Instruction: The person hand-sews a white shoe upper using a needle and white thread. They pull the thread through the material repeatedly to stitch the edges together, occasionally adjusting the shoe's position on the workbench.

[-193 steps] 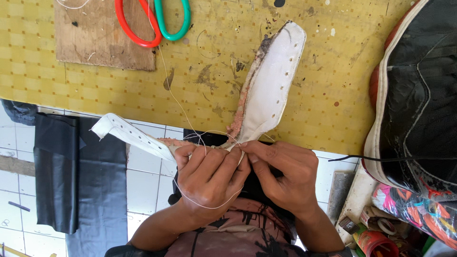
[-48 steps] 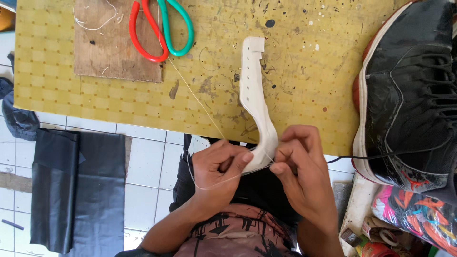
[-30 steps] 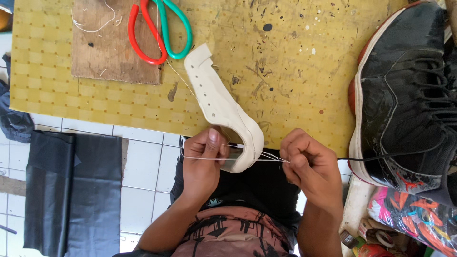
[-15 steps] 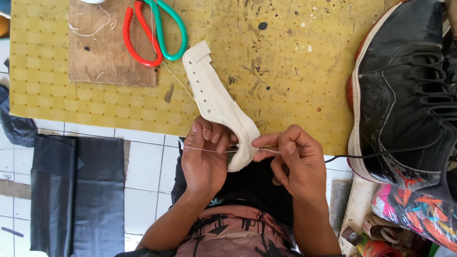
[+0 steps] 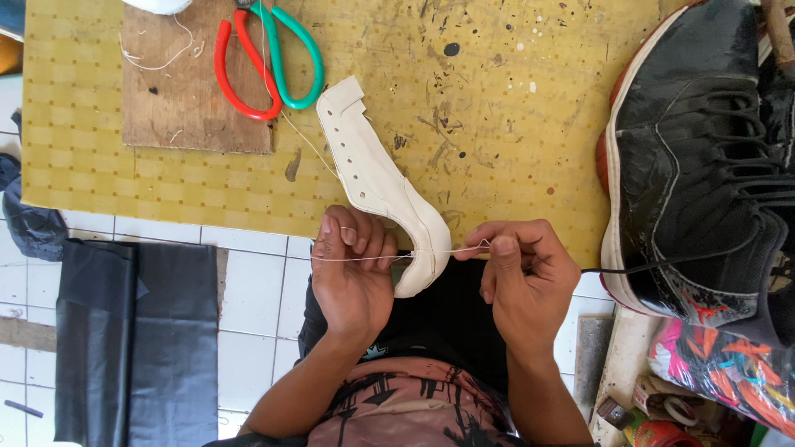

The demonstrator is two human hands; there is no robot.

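Note:
A curved white leather shoe piece [image 5: 377,178] with a row of punched eyelet holes lies over the near edge of the yellow work board [image 5: 464,99]. My left hand [image 5: 354,277] grips its lower curved end, fingers wrapped over it. My right hand [image 5: 523,273] is to the right of the piece and pinches a pale thread [image 5: 460,251], which runs taut from the piece's edge to my fingertips. The same thread also stretches leftward across my left fingers. Another strand runs from the piece up toward the scissors.
Scissors with red and green handles [image 5: 267,58] lie on a wooden block [image 5: 186,99] at the board's far left. A black sneaker with a white sole [image 5: 704,165] stands at the right, colourful items below it. Dark fabric [image 5: 137,331] lies on the white tiled floor.
The white piece has swung from pointing right to pointing up and left. My hands have drawn apart, the right one pulling the thread taut to the right.

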